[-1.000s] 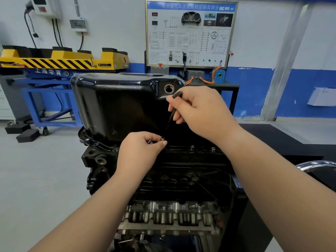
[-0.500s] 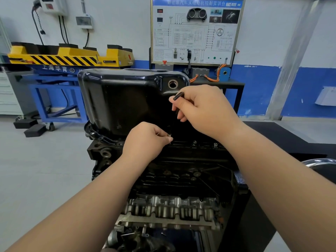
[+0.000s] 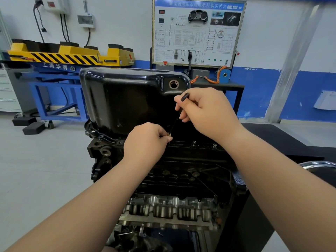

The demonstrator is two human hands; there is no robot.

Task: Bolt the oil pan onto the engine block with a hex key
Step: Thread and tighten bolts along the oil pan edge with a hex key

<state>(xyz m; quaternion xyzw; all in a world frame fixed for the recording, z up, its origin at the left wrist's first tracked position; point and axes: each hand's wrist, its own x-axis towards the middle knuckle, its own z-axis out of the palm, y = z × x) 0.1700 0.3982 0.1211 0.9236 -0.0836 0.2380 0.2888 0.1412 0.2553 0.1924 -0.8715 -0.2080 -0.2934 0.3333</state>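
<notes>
A glossy black oil pan [image 3: 127, 99] sits upside down on top of the dark engine block [image 3: 181, 171]. My left hand [image 3: 145, 142] pinches a small silver bolt [image 3: 169, 134] at the pan's near flange. My right hand [image 3: 205, 113] grips a black hex key [image 3: 184, 97]; its short arm sticks out by my fingers and the long shaft slants down to the bolt head. Two more bolts [image 3: 193, 142] stand in the flange to the right.
A yellow and blue lift cart [image 3: 69, 57] stands at the back left. A wiring training board [image 3: 198, 31] on a black stand is behind the pan. A black bench [image 3: 283, 140] and a chrome rim [image 3: 320, 163] lie to my right. Grey floor is on the left.
My view has shifted a little, so the engine sits further right in the frame. Both hands stay at the same bolt with the hex key in it; the key's short arm has turned slightly.
</notes>
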